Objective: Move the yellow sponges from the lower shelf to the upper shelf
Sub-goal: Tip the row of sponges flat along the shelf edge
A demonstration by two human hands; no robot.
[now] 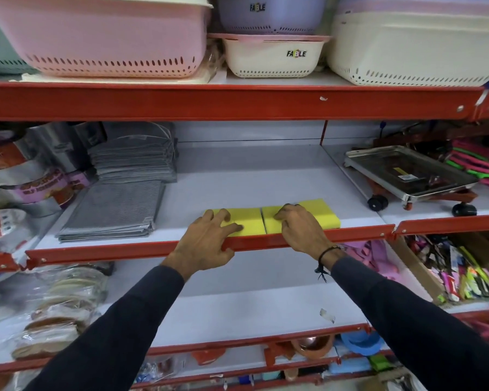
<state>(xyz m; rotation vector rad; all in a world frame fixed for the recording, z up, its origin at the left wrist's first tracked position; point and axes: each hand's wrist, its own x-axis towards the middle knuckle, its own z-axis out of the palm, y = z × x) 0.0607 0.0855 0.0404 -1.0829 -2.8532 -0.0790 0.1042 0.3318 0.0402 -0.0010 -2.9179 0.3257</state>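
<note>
Two yellow sponges lie side by side at the front edge of the middle shelf (pixel 237 176), just behind its red lip. My left hand (pixel 206 241) lies palm down on the left yellow sponge (pixel 251 221), fingers spread over its top and thumb at its front edge. My right hand (pixel 299 230) covers the middle of the right yellow sponge (pixel 322 214) with its fingers curled over it. A narrow gap separates the two sponges. The white lower shelf (pixel 237 311) beneath my forearms shows no sponge.
Grey cloth stacks (pixel 116 207) sit left of the sponges, a wheeled steel tray (pixel 407 173) to the right. Pink and cream baskets (pixel 102 38) fill the top shelf. Packaged pads (pixel 57 306) sit at the lower left and a box of tools (pixel 463 275) at the lower right.
</note>
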